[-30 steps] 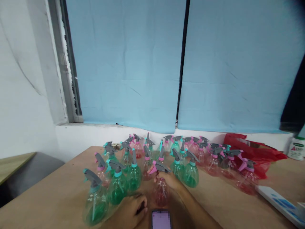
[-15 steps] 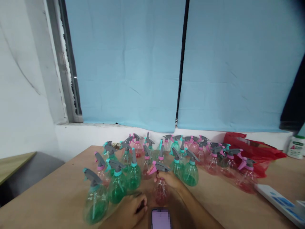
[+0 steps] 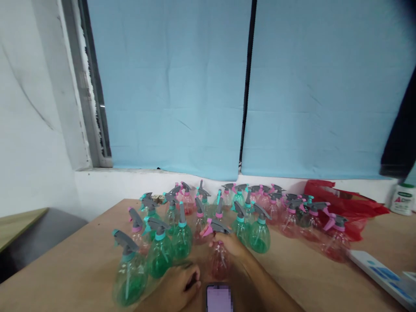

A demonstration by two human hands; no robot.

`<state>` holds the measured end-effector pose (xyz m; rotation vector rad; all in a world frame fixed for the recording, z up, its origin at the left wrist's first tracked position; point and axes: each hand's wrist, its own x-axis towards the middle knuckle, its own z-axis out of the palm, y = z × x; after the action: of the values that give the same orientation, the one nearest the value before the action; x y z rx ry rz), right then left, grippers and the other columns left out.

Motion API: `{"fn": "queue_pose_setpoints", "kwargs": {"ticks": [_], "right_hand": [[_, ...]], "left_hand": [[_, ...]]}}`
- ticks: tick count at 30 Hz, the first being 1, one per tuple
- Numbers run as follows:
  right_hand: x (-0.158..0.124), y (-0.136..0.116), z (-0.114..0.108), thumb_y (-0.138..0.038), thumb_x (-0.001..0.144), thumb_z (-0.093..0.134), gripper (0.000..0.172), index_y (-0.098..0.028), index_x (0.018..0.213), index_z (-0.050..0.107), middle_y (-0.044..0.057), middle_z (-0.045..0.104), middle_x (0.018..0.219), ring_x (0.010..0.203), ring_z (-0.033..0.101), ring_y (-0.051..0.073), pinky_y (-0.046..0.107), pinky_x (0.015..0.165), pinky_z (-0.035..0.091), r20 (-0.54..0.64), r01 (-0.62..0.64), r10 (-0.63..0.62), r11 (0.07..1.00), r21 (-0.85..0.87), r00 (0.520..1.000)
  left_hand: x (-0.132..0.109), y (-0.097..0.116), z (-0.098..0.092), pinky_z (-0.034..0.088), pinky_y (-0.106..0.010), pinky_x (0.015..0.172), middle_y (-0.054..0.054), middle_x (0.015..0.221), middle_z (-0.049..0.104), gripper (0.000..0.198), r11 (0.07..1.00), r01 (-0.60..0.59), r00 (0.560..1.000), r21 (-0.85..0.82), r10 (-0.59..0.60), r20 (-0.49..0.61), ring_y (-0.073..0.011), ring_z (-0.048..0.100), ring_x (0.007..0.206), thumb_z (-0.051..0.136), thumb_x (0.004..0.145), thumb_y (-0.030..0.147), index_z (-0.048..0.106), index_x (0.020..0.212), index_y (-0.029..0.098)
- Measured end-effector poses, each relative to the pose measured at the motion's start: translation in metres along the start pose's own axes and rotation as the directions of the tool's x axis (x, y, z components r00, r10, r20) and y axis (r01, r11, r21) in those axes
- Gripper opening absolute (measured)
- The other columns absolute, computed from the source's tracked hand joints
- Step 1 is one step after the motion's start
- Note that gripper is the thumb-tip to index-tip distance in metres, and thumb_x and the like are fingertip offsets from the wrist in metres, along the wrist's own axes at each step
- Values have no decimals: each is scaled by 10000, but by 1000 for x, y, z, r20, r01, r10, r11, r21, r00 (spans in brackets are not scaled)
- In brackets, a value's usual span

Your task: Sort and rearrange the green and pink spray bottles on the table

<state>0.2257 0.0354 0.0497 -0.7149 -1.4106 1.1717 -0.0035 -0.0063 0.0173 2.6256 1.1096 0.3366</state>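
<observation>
My right hand [image 3: 229, 243] is wrapped round the neck of a pink spray bottle [image 3: 220, 262], just under its grey and pink trigger head. That bottle stands upright near the front middle of the table. Lower left, my left hand [image 3: 183, 281] lies curled into a loose fist on the tabletop, and I see nothing in it. Beside it stand a green spray bottle [image 3: 160, 255] and a paler green one [image 3: 130, 277]. Two more green bottles, one of them a round spray bottle [image 3: 259, 236], stand right of my right wrist. A phone [image 3: 219, 298] lies between my forearms.
Several more pink and green spray bottles crowd the back of the table [image 3: 81, 255], including a pink one [image 3: 336, 242] at the right. Behind them lie a red plastic bag [image 3: 349, 212] and a white bottle with a green cap [image 3: 403, 200]. A white and blue box [image 3: 378, 275] lies front right.
Both hands and the bottles keep their places. Only the camera's view has shifted very slightly.
</observation>
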Motion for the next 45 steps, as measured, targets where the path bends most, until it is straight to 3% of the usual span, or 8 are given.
{"fn": "queue_pose_setpoints", "kwargs": {"ticks": [15,21,25,32,35,38,41,45], "right_hand": [[0,6,0,-253,624,589,223,-196,767,751,-15,631,541,479,534,143,269,543,419,-87,15,-14,1000,6,996],[-1,7,0,-315,733,679,253,-229,955,762,1,711,720,562,592,151,282,597,468,-35,76,-76,997,-8,996],[-4,-16,-3,-480,820,671,317,-203,950,754,29,710,749,588,617,166,307,640,486,46,92,-94,995,33,995],[-16,-97,-26,-532,875,691,312,-242,982,647,-20,656,750,618,623,166,287,642,465,-190,89,-122,981,-173,974],[-28,-126,-53,-499,897,654,287,-215,855,670,-2,639,748,674,578,173,270,616,403,-145,86,-188,847,-524,972],[-42,-141,-84,-390,884,620,280,-212,670,591,-21,548,627,619,506,160,264,578,320,-170,-62,-149,545,-836,974],[-54,-142,-111,-271,839,615,286,-207,585,502,-19,529,577,575,481,149,280,560,251,-261,-242,-44,250,-937,964],[-58,-139,-131,-230,844,601,248,-205,612,517,7,614,635,611,554,164,286,575,256,-317,-320,42,113,-941,948]], "left_hand": [[0,-3,4,336,-260,651,29,831,620,33,1000,-19,1000,3,19,-18,-162,562,733,556,921,212,548,928,243],[0,-1,2,340,-258,645,29,830,622,38,1000,-12,1000,-2,12,-21,-162,563,733,564,913,204,558,922,241],[0,0,0,339,-260,644,34,834,629,28,1000,7,1000,-12,-7,4,-157,569,724,560,926,214,562,926,242],[0,-1,0,332,-260,639,37,811,614,17,1000,-19,1000,-24,19,-13,-158,550,713,559,934,233,565,918,235],[0,0,-1,330,-259,637,36,809,609,18,1000,-12,1000,-26,12,-14,-159,546,714,561,925,223,561,911,234],[-1,2,-2,329,-259,636,36,798,605,17,1000,-7,1000,-25,7,-12,-161,545,713,559,926,223,562,915,235],[-1,3,-3,329,-259,633,36,800,607,17,1000,-4,1000,-21,3,-8,-162,545,713,557,924,224,561,913,237],[0,1,-1,332,-260,638,38,808,616,21,1000,3,1000,-20,-4,-7,-160,551,713,555,921,221,566,917,238]]}}
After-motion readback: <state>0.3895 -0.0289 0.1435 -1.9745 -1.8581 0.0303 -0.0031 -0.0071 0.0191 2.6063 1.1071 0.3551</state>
